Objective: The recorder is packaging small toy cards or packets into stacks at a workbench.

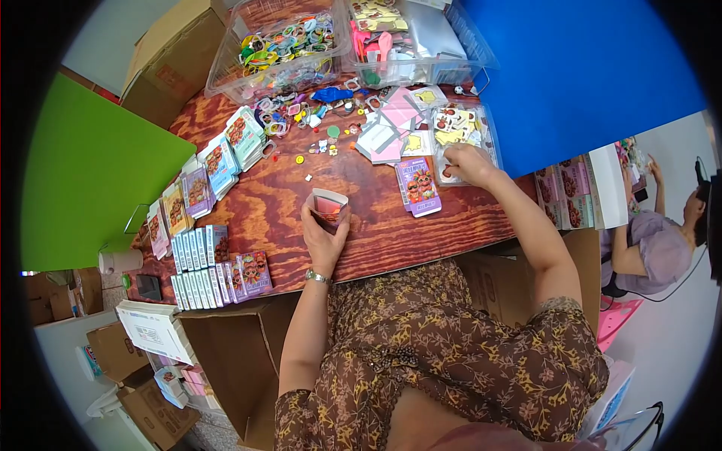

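Observation:
My left hand [325, 233] grips a small open box [329, 205], held upright over the wooden table [376, 225], its mouth facing up. My right hand [470, 164] reaches forward onto a clear plastic tray [487, 143] of small yellow and brown flat pieces, fingers bent down on its contents; I cannot tell whether they pinch a piece. A purple printed flat pack [418, 186] lies between the two hands.
Rows of small printed boxes [214, 270] and fanned stacks of flat cartons [218, 165] line the left side. Two clear bins [282, 49] of colourful trinkets stand at the back. Green [90, 180] and blue [587, 75] panels flank the table. Another person [650, 240] sits at right.

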{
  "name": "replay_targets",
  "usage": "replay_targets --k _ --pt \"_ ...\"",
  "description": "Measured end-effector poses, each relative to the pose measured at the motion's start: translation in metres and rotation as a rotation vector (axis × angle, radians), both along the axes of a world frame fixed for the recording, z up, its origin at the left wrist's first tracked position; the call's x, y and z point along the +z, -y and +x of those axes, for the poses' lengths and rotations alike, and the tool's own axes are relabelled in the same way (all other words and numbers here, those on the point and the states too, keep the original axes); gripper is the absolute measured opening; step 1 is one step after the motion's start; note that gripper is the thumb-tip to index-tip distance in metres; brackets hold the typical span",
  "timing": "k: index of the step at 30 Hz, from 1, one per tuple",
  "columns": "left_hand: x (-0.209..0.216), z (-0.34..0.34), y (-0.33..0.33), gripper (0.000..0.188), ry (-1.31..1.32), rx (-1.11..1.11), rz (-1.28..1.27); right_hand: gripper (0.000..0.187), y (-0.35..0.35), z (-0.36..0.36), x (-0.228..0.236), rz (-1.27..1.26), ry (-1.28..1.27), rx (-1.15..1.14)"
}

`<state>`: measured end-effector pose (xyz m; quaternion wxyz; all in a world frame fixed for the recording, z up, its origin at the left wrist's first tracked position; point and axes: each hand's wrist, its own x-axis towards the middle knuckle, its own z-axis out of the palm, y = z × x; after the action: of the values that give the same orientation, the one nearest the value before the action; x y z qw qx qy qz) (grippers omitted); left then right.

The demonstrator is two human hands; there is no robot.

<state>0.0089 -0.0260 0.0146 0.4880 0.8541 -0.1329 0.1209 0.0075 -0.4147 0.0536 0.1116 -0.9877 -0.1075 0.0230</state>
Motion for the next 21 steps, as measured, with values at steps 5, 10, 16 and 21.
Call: replay_targets --k 5,10,16,21 --pt "-0.009 0.0 -0.005 0.086 0.002 -0.003 0.043 0.018 0.009 -0.002 0.008 0.154 -0.012 -0.055" --pt "-0.01 0.002 -0.007 0.084 -0.015 0.001 0.021 0.016 0.019 0.001 0.036 0.214 -0.137 -0.211" --pt "0.005 -0.005 -0.001 0.077 0.143 0.027 0.049 0.016 -0.003 0.017 0.071 0.307 -0.093 -0.255" --pt "0.004 -0.015 0.012 0.074 0.035 0.089 0.013 0.017 -0.082 0.035 0.097 0.638 -0.219 -0.05"
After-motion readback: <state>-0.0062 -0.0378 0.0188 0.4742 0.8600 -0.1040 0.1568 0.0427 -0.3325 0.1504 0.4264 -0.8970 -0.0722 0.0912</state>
